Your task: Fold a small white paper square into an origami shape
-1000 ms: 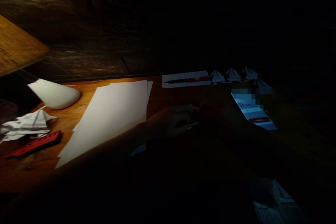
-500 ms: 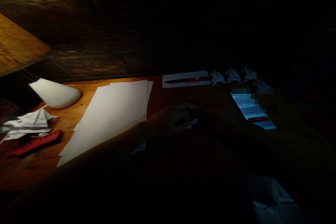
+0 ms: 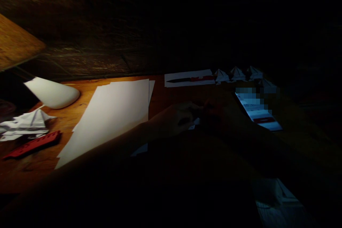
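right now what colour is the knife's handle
The knife's handle is red, shown best in the head view.

The camera view is shifted slightly: the lampshade and the paper stack sit further left and higher in frame than before. At the left hand, the white paper piece shows more below the fingers; its upper part, visible one second earlier, is hidden.

On the phone, which is lying toward the right edge of the desk, a row of dim digits is showing; it seems to be starting with "00", the rest blurring. Coarse squares are covering the screen's top. Lower down, a red bar is showing, its marking unreadable.
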Motion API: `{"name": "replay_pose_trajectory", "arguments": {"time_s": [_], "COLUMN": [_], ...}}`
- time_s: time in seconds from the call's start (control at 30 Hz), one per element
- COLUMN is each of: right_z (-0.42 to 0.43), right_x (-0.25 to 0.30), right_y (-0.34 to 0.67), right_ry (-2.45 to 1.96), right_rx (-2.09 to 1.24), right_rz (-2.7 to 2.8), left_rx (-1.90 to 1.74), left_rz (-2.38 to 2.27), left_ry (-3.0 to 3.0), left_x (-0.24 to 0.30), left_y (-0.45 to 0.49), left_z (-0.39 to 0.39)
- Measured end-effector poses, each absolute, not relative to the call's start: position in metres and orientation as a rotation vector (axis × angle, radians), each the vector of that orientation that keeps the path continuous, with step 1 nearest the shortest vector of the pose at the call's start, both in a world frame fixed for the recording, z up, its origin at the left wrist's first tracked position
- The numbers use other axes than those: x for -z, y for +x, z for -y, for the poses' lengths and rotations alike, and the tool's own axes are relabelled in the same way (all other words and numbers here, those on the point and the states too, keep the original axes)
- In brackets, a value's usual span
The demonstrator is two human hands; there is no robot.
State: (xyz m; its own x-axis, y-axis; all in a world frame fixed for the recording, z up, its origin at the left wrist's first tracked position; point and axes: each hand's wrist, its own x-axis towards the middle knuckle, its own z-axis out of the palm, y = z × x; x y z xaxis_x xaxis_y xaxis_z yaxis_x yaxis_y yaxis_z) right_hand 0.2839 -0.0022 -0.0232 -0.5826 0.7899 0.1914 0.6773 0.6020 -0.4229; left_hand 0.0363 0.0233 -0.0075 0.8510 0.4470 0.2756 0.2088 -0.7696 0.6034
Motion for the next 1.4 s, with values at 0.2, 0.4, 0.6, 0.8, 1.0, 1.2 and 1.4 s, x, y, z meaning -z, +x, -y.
{"name": "replay_pose_trajectory", "arguments": {"time_s": [0.2, 0.4, 0.6, 0.8, 1.0, 1.2, 1.4], "right_z": [0.000, -0.003, -0.007, -0.006, -0.008, -0.007, -0.007], "right_x": [0.023, 0.026, 0.024, 0.021, 0.026, 0.022, 0.017], "right_y": [0.281, 0.278, 0.276, 0.275, 0.277, 0.277, 0.275], "right_ry": [-1.193, -1.354, -1.323, -1.331, -1.334, -1.306, -1.340], "right_rx": [-0.501, -0.683, -0.668, -0.697, -0.713, -0.737, -0.725], "right_rz": [2.380, 2.169, 2.237, 2.241, 2.219, 2.247, 2.294], "left_rx": [-0.542, -0.607, -0.579, -0.466, -0.418, -0.312, -0.363], "left_rz": [-0.558, -0.598, -0.425, -0.354, -0.347, -0.386, -0.231], "left_ry": [2.411, 2.240, 2.364, 2.507, 2.601, 2.815, 2.839], "left_x": [0.005, 0.010, 0.010, 0.007, 0.006, 0.004, 0.009], "left_y": [0.037, 0.037, 0.030, 0.022, 0.020, 0.020, 0.020], "left_z": [-0.024, -0.033, -0.035, -0.035, -0.037, -0.032, -0.035]}}
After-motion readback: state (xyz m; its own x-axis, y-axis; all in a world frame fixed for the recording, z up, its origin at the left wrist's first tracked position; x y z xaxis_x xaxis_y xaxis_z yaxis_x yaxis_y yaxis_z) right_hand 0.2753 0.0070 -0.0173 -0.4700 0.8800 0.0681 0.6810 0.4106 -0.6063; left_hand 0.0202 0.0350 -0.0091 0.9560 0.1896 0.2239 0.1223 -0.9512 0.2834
